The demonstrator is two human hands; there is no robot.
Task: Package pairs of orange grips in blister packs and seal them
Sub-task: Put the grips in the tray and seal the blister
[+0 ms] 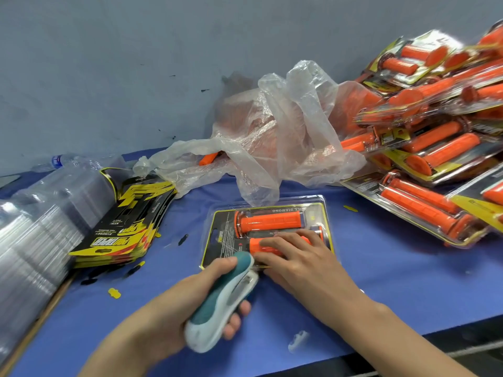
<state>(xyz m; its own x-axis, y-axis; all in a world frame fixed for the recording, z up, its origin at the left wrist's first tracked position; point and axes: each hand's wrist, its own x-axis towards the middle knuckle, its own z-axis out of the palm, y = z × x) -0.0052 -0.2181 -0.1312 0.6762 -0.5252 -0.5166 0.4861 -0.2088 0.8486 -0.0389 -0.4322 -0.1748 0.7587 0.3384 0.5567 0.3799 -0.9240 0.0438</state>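
Note:
A clear blister pack (272, 206) with a black-and-yellow card lies flat on the blue table, holding two orange grips (269, 221) side by side. My right hand (296, 257) presses down on the nearer grip and the pack's near edge with straight fingers. My left hand (190, 303) grips a teal-and-white stapler (223, 297), whose nose sits over the pack's near edge, right beside my right fingertips.
Finished packs of orange grips (435, 159) are piled at the right. A crumpled plastic bag (272, 137) with loose grips lies behind. Printed cards (122, 227) and stacked clear blisters (35, 229) sit at the left. Paper scraps (114, 293) dot the blue table (381, 281).

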